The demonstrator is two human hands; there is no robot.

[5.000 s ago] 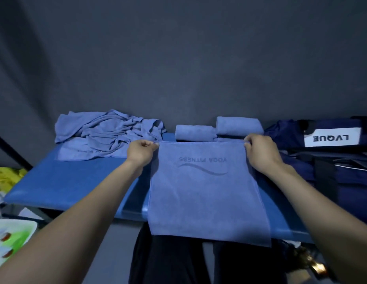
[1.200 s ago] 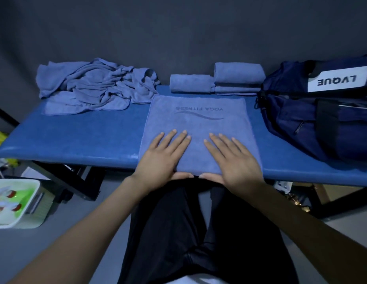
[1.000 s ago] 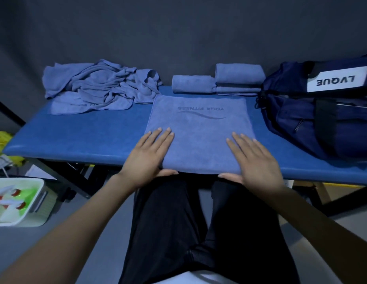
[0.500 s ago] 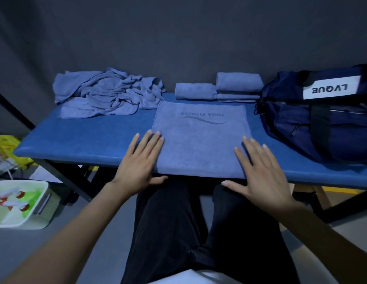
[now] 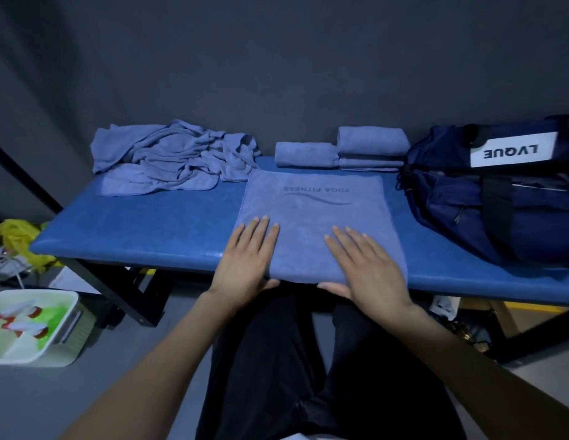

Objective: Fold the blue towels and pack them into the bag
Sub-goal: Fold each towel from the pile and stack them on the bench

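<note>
Spanning a dark-walled room, blue padded table (image 5: 143, 236) under towels (image 5: 315, 211).

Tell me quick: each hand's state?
Left hand: open, flat on the spread blue microfibre towel.
Right hand: open, flat on it too.

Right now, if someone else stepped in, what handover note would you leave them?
Left hand and right hand: flat, pressing the near edge of the half-folded towel on the bench.
Done: folded towels stacked at the back.
Left: finish this fold, fold the crumpled pile at back left, pack everything into the bag on the right.
</note>
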